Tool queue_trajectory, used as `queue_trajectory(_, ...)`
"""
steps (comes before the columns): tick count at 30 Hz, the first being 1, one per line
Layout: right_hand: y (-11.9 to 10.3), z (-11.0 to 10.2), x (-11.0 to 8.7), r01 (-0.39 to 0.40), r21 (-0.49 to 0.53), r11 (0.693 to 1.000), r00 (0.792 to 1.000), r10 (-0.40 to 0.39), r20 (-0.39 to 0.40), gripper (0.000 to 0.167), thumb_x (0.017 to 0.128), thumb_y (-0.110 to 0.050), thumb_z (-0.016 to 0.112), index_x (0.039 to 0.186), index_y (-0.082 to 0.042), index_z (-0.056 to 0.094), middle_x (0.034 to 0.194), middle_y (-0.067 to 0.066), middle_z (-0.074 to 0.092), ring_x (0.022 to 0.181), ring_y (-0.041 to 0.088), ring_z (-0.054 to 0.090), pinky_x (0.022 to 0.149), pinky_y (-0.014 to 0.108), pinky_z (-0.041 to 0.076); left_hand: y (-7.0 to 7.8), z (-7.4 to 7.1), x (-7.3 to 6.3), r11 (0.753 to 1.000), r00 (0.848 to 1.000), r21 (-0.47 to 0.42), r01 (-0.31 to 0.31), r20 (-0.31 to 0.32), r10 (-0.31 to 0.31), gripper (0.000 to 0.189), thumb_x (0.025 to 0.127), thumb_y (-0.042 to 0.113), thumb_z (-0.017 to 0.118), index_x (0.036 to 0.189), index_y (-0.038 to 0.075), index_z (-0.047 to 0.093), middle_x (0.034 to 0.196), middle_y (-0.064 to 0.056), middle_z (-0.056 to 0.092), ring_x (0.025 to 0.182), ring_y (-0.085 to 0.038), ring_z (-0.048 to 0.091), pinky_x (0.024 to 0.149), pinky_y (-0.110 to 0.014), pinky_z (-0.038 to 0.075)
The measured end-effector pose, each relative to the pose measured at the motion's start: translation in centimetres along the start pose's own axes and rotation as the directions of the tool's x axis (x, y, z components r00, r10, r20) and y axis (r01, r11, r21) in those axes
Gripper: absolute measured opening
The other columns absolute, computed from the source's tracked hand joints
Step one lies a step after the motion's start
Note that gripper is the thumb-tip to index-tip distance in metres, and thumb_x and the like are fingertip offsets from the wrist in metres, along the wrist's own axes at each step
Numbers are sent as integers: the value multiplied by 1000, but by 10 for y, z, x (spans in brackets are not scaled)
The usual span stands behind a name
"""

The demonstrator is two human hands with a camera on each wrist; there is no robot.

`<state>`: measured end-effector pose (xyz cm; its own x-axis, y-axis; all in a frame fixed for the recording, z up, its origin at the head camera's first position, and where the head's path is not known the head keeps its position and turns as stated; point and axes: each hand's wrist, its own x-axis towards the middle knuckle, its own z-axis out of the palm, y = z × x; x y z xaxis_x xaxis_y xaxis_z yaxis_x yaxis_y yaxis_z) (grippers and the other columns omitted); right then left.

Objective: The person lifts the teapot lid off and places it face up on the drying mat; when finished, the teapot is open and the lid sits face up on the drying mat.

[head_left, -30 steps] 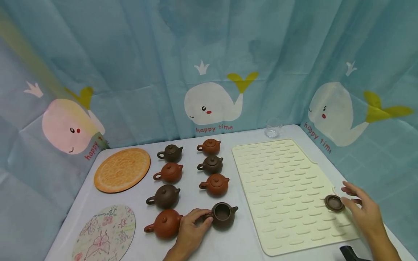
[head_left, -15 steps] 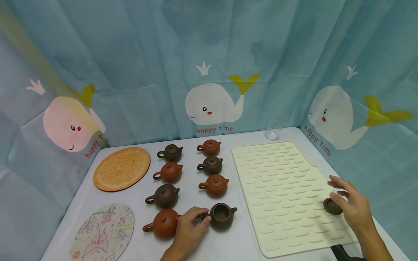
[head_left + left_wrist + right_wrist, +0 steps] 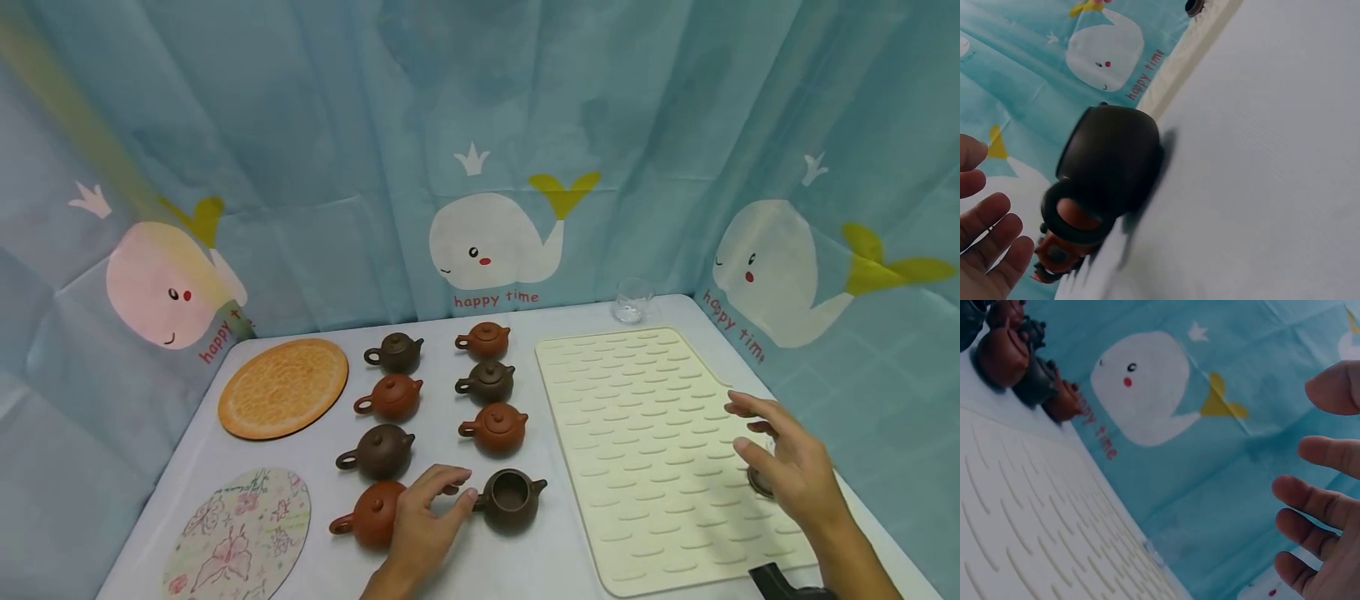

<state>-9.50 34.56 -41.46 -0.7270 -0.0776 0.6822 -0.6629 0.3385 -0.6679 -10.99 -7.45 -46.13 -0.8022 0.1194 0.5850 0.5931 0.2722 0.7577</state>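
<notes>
A dark brown teapot [image 3: 512,522] without its lid stands upright on the white table, spout to the right. My left hand [image 3: 424,518] hovers by its handle, fingers loosely bent; in the left wrist view the fingers [image 3: 997,234] are apart from the teapot [image 3: 1107,156]. Behind that hand, a reddish teapot [image 3: 372,517] is partly covered. Over the right edge of the cream mat [image 3: 637,442] is my right hand [image 3: 797,471], fingers spread and holding nothing. The dark lid [image 3: 757,483] lies on the mat, mostly hidden by that hand.
Several lidded teapots, brown [image 3: 384,452] and reddish [image 3: 495,427], stand in two columns. An orange round mat [image 3: 283,387] and a flowered round mat [image 3: 240,533] lie left. A clear glass cup [image 3: 632,302] stands at the back; a whale-print curtain [image 3: 337,167] surrounds the table.
My left hand has let go of the dark teapot's handle and drawn slightly left. My right hand has moved leftward and up, away from the lid, which stays on the mat.
</notes>
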Motion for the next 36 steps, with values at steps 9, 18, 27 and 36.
queue_trajectory(9, -6, 16, 12, 47, -49, 998, 997, -44, 66, 59, 70, 29, 52, 127, 21, 45, 123, 16, 55, 111, 23, 48, 88, 24, 32, 6, -6, 18, 998, 999, 58, 4, -42, -2, 34, 72, -11, 79, 99, 8, 72, 94, 2, 67, 82, -14, 62, 71, -40, 54)
queue_trajectory(18, -11, 33, 26, 64, -132, 989, 990, -47, 133, 62, 70, 23, 60, 130, 12, 49, 122, 12, 56, 113, 20, 49, 89, 24, 34, -20, -3, 30, 998, 999, 44, 46, -4, -46, 35, 79, 3, 79, 109, 19, 71, 104, 11, 65, 94, -11, 60, 78, -39, 52)
queue_trajectory(27, -9, 54, 38, 28, -134, 991, 982, -2, 190, 60, 74, 17, 64, 133, 6, 51, 122, 7, 57, 114, 17, 49, 89, 28, 34, -27, 2, 42, 999, 999, -4, 51, -5, -51, 31, 81, 2, 77, 110, 13, 72, 103, -4, 68, 94, -14, 61, 79, -41, 50)
queue_trajectory(36, 2, 74, 50, 37, -92, 995, 973, -14, 232, 57, 77, 12, 66, 132, 4, 53, 120, 7, 58, 112, 19, 50, 87, 30, 35, -33, 5, 56, 993, 994, 44, 108, -6, -108, 31, 80, 4, 79, 109, 12, 72, 105, 4, 66, 99, -16, 61, 81, -43, 50)
